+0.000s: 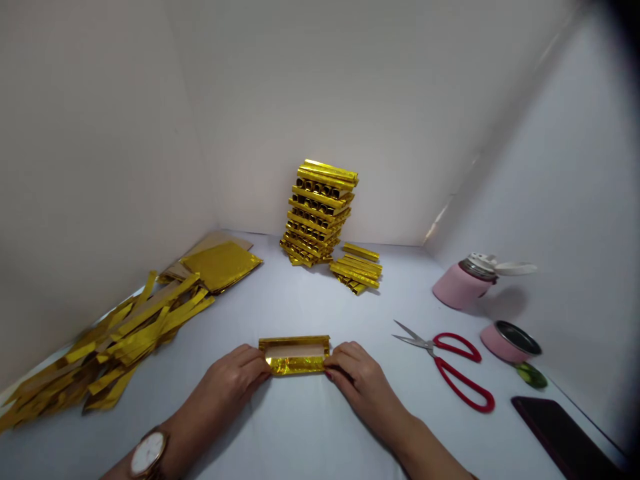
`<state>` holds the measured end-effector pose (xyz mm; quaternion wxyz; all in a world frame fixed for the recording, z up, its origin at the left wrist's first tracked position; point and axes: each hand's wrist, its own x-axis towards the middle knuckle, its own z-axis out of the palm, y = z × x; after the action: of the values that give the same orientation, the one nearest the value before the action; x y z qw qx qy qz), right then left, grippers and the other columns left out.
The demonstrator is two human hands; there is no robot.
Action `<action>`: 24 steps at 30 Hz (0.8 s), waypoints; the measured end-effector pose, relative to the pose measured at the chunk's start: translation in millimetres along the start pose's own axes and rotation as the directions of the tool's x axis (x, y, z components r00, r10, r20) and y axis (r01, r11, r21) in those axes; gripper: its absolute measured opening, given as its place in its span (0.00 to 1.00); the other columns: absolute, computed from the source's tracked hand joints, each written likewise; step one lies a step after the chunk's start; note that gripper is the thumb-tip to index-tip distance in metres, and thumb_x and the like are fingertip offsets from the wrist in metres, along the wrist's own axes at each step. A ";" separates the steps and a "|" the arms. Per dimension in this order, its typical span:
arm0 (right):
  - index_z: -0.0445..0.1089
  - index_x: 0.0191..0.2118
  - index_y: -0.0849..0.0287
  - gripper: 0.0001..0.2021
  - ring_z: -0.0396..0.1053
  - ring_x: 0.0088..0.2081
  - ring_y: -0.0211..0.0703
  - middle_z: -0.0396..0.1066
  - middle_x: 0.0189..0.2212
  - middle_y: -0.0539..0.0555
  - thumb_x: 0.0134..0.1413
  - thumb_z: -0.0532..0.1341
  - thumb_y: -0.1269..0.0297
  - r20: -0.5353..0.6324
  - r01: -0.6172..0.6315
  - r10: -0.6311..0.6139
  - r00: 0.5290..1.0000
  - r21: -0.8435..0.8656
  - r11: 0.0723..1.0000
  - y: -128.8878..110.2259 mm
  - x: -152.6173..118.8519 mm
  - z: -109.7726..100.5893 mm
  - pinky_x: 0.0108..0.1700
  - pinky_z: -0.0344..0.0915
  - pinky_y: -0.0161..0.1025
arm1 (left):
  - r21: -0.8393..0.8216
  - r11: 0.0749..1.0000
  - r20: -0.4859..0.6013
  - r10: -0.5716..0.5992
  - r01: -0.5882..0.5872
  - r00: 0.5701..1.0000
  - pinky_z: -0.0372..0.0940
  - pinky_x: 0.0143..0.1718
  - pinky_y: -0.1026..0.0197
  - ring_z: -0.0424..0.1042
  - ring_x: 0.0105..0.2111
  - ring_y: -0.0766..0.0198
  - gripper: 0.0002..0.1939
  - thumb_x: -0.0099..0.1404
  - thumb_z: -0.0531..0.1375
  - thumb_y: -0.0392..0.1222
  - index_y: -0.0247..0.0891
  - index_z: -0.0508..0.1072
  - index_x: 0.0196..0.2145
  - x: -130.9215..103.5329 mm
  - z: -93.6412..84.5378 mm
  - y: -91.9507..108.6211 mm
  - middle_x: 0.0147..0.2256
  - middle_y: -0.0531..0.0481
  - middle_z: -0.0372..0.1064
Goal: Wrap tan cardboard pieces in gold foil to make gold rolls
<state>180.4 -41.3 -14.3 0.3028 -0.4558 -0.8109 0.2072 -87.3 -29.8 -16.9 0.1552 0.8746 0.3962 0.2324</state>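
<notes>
A partly rolled sheet of shiny gold paper (296,365) lies on the white table between my hands, its pale backing showing in a band across the middle. At its left end my left hand (240,370) pinches the near edge, and a watch sits on that wrist. My right hand (355,370) grips the right end with thumb and fingers closed. The far edge of the paper curls up. Beyond it stands a tall crisscross stack of gold paper tubes (317,217), with a smaller pile of tubes (357,269) at its right.
Gold paper strips (135,340) spread over the left side, beside flat gold sheets (220,267). To the right lie open scissors (433,347) with red handles, a pink flask (460,285), a pink cup-like lid (505,347), a small green object (531,375) and a dark phone-like slab (565,433).
</notes>
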 end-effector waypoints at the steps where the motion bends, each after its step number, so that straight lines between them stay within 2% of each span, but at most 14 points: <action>1: 0.69 0.37 0.55 0.07 0.65 0.38 0.46 0.69 0.34 0.54 0.59 0.56 0.72 0.003 -0.008 0.008 1.000 0.008 1.000 -0.5 0.4 -0.4 0.40 0.65 0.42 | 0.014 1.000 0.010 0.002 -0.003 1.000 0.63 0.36 0.60 0.68 0.36 0.60 0.12 0.71 0.49 0.37 0.41 0.71 0.39 1.0 -0.9 1.3 0.36 0.48 0.70; 6: 0.70 0.37 0.54 0.08 0.64 0.38 0.46 0.67 0.33 0.54 0.60 0.55 0.73 0.038 -0.004 0.005 0.999 -0.012 1.000 1.0 4.1 -0.3 0.40 0.63 0.42 | 0.074 0.997 0.092 0.013 -0.019 0.996 0.62 0.35 0.59 0.67 0.36 0.58 0.12 0.71 0.49 0.35 0.41 0.71 0.41 4.1 -4.0 5.9 0.36 0.48 0.69; 14: 0.66 0.31 0.55 0.08 0.63 0.36 0.45 0.66 0.31 0.52 0.60 0.54 0.71 0.034 -0.062 0.060 0.998 0.052 0.997 2.2 11.1 -0.6 0.40 0.61 0.42 | 0.044 0.997 0.085 -0.063 0.060 0.994 0.63 0.35 0.57 0.67 0.35 0.56 0.13 0.70 0.48 0.34 0.39 0.72 0.37 8.7 -1.0 7.5 0.35 0.47 0.70; 21: 0.64 0.31 0.56 0.06 0.63 0.34 0.44 0.65 0.29 0.51 0.56 0.56 0.74 -0.024 -0.153 0.156 0.987 0.100 0.983 5.0 11.9 5.3 0.37 0.60 0.40 | -0.016 0.996 -0.005 -0.089 0.089 0.996 0.65 0.36 0.58 0.69 0.35 0.58 0.13 0.69 0.49 0.35 0.41 0.73 0.36 6.5 2.0 6.1 0.35 0.48 0.72; 24: 0.64 0.29 0.56 0.07 0.63 0.34 0.43 0.65 0.28 0.50 0.55 0.56 0.74 -0.020 -0.157 0.160 0.987 0.111 0.981 5.8 12.9 6.2 0.37 0.60 0.39 | -0.049 0.995 -0.047 -0.094 0.091 0.995 0.65 0.37 0.60 0.70 0.35 0.59 0.13 0.68 0.49 0.35 0.42 0.74 0.37 4.0 3.8 4.9 0.35 0.49 0.73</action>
<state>174.6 -27.6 -18.5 0.3217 -0.5046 -0.7551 0.2680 -79.9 -30.3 -16.7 0.1764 0.8455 0.4344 0.2556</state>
